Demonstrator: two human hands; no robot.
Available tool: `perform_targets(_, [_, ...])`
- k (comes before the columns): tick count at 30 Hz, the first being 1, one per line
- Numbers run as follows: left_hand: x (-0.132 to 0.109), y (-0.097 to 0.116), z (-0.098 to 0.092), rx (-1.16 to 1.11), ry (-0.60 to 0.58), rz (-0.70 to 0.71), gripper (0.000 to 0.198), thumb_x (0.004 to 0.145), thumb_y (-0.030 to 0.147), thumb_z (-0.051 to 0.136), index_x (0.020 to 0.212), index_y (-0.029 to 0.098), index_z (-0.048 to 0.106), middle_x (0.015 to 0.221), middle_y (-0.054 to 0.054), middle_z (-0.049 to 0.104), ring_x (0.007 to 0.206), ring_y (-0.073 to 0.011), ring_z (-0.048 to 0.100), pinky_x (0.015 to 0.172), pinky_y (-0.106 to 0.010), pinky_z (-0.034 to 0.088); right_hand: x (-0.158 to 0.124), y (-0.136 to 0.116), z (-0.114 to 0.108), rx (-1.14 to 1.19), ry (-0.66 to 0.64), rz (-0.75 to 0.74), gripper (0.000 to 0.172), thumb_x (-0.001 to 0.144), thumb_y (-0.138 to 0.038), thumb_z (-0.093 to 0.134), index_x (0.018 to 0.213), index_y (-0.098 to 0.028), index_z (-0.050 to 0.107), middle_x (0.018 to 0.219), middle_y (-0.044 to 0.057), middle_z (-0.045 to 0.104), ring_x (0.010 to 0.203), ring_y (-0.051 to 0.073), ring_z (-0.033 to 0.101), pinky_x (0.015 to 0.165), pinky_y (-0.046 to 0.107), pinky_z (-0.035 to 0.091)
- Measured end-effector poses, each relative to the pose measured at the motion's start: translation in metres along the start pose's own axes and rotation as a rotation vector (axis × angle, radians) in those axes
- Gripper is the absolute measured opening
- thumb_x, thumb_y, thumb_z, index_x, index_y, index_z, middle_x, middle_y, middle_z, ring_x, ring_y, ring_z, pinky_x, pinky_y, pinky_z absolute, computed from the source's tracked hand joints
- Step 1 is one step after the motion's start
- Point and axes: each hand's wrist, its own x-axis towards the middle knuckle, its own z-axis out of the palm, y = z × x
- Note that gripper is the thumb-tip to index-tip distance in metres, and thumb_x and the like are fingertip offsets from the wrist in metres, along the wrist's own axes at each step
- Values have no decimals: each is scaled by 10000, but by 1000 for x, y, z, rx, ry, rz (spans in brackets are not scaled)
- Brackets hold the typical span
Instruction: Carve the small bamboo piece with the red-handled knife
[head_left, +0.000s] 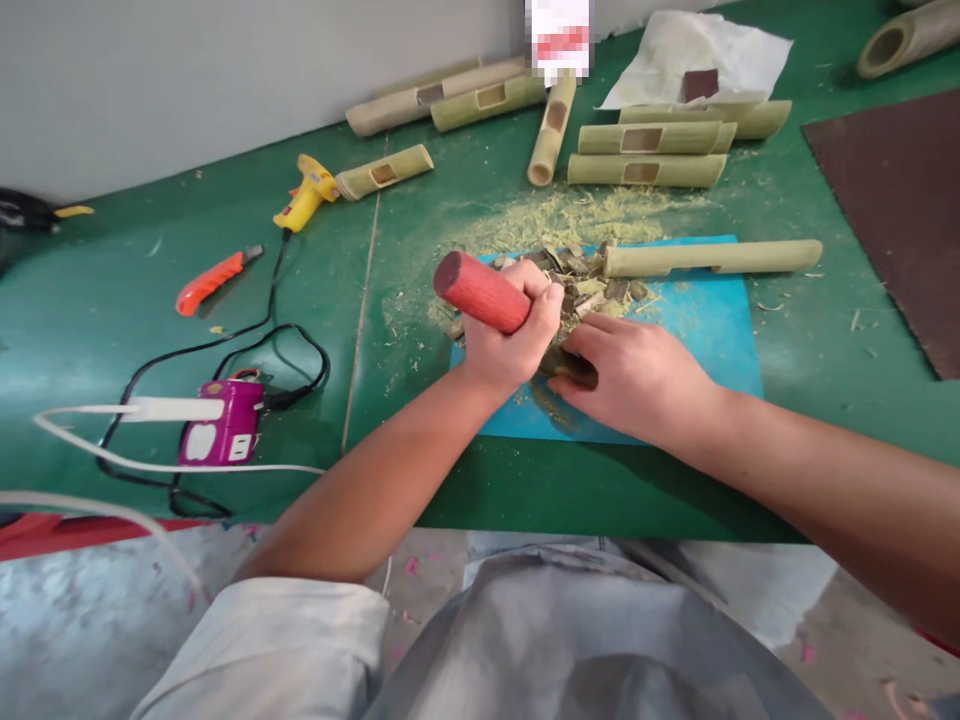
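My left hand [510, 325] is wrapped round the red wooden handle [480, 290] of a tool whose working end is hidden behind the hand. Close on its right, my right hand [637, 375] grips a short, hollow, dark bamboo piece [574, 368] with thumb and fingers. Both hands are over a blue sheet [697, 345]. Bamboo chips and shavings [592, 285] lie heaped just beyond them. A notched bamboo tube [765, 257] rests across the sheet's far right part.
Notched bamboo tubes [645, 172] stand along the back. At left lie a yellow hot glue gun [306, 195], an orange utility knife [214, 283] and a purple power adapter [225, 420] with tangled cords. A dark brown board [900, 210] covers the right side.
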Motion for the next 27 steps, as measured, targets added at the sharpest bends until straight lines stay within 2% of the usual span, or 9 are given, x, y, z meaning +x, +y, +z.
perform_targets(4, [1,1,1,-31,-40,28,511,1055,511,668,682,205,499,608,29,533,551,-91,497,561,-272,416,2,2,-1,24,-13,1,130,928,-254,708,945,-137,762,941,114,737,763,211,607,674,334,343])
perform_targets(8, [3,3,-1,-21,-47,55,518,1070,480,650,667,203,479,593,29,514,542,-92,465,539,-280,376,3,2,-1,50,-5,-5,112,927,-247,705,895,-150,750,917,106,729,754,206,596,666,335,334])
perform_targets(12, [1,2,-1,-34,-61,30,607,1036,551,692,613,192,448,557,35,485,504,-80,427,508,-289,330,2,2,0,65,-4,-37,127,949,-235,682,883,-152,751,907,103,736,752,202,597,672,336,336])
perform_targets(15, [-1,1,2,-83,38,-18,681,973,612,762,560,188,425,504,54,420,453,-66,368,474,-288,292,3,0,-1,41,-16,-33,136,948,-259,709,891,-146,760,907,108,739,747,203,594,673,336,339])
perform_targets(18, [-1,0,4,-133,171,-51,644,995,596,740,568,192,477,532,47,463,485,-75,430,504,-279,345,3,-1,-2,15,-29,-18,147,952,-275,730,901,-142,764,928,118,745,780,213,618,679,333,351])
perform_targets(22, [1,2,5,-75,93,-71,563,1016,537,729,612,194,540,580,34,542,544,-85,499,597,-284,429,3,-1,-3,14,-48,-8,145,967,-265,717,926,-135,767,952,127,751,803,222,636,690,333,359])
perform_targets(27, [-1,-1,3,-6,49,-51,573,1023,576,696,629,203,512,578,35,519,544,-97,481,610,-306,431,2,-1,-2,25,-47,-10,130,960,-253,716,933,-137,769,961,125,755,804,222,635,691,332,361])
